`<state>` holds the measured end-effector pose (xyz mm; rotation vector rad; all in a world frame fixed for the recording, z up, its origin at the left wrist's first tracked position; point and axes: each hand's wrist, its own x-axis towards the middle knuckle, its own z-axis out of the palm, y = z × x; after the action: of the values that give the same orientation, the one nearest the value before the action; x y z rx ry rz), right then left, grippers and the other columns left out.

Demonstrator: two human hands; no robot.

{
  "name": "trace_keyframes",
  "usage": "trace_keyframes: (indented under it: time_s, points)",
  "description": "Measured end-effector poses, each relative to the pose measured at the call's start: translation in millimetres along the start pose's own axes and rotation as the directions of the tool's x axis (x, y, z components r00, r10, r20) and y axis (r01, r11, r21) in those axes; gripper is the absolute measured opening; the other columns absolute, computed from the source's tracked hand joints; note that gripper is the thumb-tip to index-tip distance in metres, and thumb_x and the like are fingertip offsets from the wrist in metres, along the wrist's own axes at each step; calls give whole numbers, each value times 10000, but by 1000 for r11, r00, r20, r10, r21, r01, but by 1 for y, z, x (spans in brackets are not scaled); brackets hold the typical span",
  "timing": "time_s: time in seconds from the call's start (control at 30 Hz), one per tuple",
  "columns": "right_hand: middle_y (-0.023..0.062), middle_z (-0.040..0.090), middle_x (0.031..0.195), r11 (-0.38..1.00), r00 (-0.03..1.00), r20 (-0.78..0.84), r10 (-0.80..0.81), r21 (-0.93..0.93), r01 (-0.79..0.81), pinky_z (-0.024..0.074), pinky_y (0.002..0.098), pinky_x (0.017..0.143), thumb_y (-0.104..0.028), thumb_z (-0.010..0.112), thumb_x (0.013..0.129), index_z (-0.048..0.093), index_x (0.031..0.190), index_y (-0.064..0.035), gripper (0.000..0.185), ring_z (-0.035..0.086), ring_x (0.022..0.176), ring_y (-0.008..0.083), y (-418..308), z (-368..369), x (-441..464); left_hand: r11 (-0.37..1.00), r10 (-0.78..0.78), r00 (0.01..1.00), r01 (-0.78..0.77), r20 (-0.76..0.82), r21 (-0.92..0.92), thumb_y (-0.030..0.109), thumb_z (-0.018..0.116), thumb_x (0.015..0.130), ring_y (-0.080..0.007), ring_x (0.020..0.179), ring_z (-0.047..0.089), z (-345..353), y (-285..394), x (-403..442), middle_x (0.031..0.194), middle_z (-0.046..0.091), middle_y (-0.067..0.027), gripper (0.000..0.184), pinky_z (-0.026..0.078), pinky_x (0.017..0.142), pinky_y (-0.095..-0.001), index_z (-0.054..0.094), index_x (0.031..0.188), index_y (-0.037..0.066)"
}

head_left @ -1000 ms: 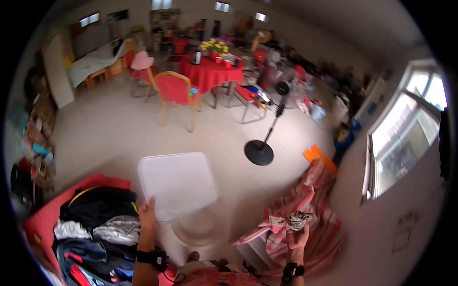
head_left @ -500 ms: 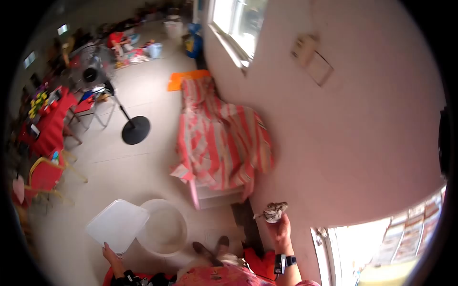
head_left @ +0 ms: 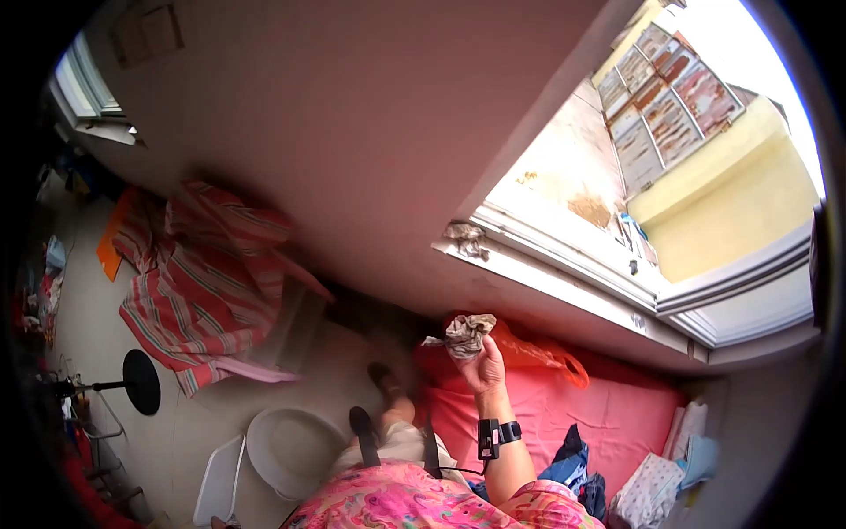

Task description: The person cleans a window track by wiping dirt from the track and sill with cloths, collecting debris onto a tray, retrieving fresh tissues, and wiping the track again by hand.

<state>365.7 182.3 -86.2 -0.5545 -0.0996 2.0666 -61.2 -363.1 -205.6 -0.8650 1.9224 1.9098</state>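
Note:
My right hand (head_left: 483,368) is raised in front of the pink-covered surface, its fingers closed around a crumpled, dirty grey-beige rag (head_left: 469,337). A similar crumpled cloth (head_left: 467,240) lies at the left end of the window sill (head_left: 564,280), beyond that hand. At the bottom edge only a bit of my left hand (head_left: 226,523) shows, at the lower end of a flat white lid-like panel (head_left: 220,480), now seen nearly edge-on. Beside the panel stands a round white tub (head_left: 295,450) on the floor.
A striped red cloth (head_left: 207,286) drapes over a piece of furniture by the wall. An open window (head_left: 749,300) is at the right. Red plastic bag (head_left: 529,348) and folded clothes (head_left: 648,494) lie on the pink cover (head_left: 564,397). A black fan base (head_left: 141,382) stands left.
My view has swung right toward the window and the pink-covered surface. The rag is still in my right hand. The white panel has turned edge-on, and my left hand has nearly left view.

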Motion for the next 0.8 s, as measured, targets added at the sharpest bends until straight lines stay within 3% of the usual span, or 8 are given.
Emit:
trace_keyframes:
  time_s: [0.2,0.27,0.33,0.47,0.7,0.8]
  points:
    - [124,498,1207,886,885,-45,-463,7,464,350,453,971,-267,415,881,447,1207,-44,396,472,1106,283,-72,-56,-111,975,-15,969,-41,248,220,351,437,869,-301,825,562,98,23,40,1006,581,-129,422,457,700,-379,514,1064,-15]
    - [122,501,1200,805,804,-52,-592,-22,592,369,462,952,-268,408,883,453,1201,-53,387,477,1100,282,-93,-60,-147,965,-32,951,-51,308,257,350,435,869,-300,825,562,126,22,38,1005,581,-130,422,457,701,-378,514,1063,-16]
    - [119,510,1187,740,723,-164,-670,-80,668,396,456,928,-267,414,881,464,1185,-54,375,488,1088,275,-108,-71,-174,958,-39,934,-66,355,280,349,433,870,-299,826,563,145,19,34,1005,581,-131,422,457,702,-378,514,1062,-18]
    - [109,547,1127,655,621,-253,-742,-71,753,433,459,878,-246,446,866,493,1138,-47,340,524,1032,272,-124,-89,-189,949,-55,906,-83,420,303,348,429,872,-298,828,563,170,14,24,1003,581,-132,422,457,704,-377,514,1061,-20]
    - [95,563,1105,621,597,-285,-750,9,784,445,468,849,-216,497,840,519,1099,-68,299,531,1020,270,-162,-110,-143,933,-72,890,-100,451,347,345,423,875,-296,830,564,189,-1,10,1000,581,-134,422,458,708,-376,514,1058,-25]
    - [80,565,1091,617,571,-322,-755,-55,785,450,449,849,-223,491,850,524,1079,-74,276,530,1006,262,-178,-126,-111,925,-68,896,-109,438,365,344,420,877,-295,831,565,190,-3,5,999,581,-135,422,458,710,-375,514,1057,-26]
